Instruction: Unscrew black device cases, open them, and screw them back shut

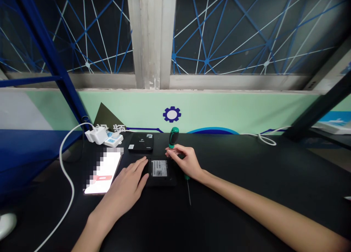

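A flat black device [161, 177] with a white label lies on the black table [246, 179]. My left hand [128, 188] rests flat on its left edge, fingers stretched out. My right hand [185, 160] is at the device's far right corner, fingertips pinched together just under a green and black screwdriver handle [173, 136] that stands upright there. The fingers seem to grip its shaft, which is hidden. A second thin screwdriver [188, 191] lies under my right wrist, tip pointing toward me.
A second black box [141, 141] sits behind the device. A lit phone [102, 173] lies to the left, near a white charger [95, 135] and its white cable [64, 171]. Another white cable [267, 138] runs along the back wall. Blue frame posts stand at both sides.
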